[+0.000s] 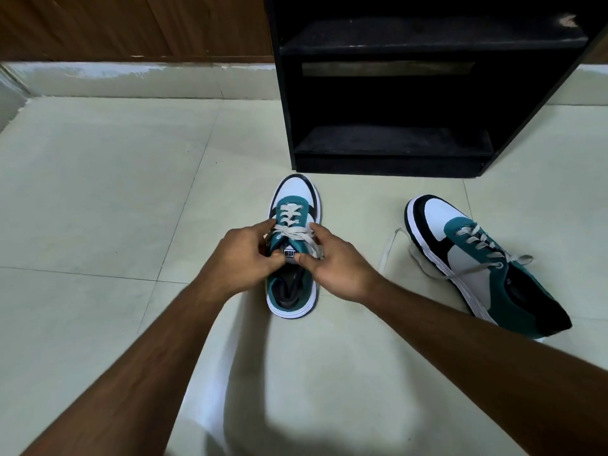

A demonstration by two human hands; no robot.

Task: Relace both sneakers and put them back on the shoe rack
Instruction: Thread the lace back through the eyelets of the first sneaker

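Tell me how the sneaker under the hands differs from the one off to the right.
The near sneaker stands upright, toe toward the shoe rack; the right sneaker lies tilted on its side, angled away. The left hand and right hand pinch the near sneaker's lace; the right sneaker's lace trails loose on the floor. Both are teal, white and black.

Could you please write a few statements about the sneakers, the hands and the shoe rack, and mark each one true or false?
1. Both hands are at the laces of the sneaker in front of the person. True: the left hand and the right hand pinch the lace of the near sneaker.
2. The other sneaker already stands on the shoe rack. False: the second sneaker lies on the floor, to the right.
3. The shoe rack's shelves hold shoes. False: the black shoe rack shows no shoes.
4. The second sneaker's lace ends trail loose onto the floor. True.
5. The near sneaker's toe points toward the rack. True.
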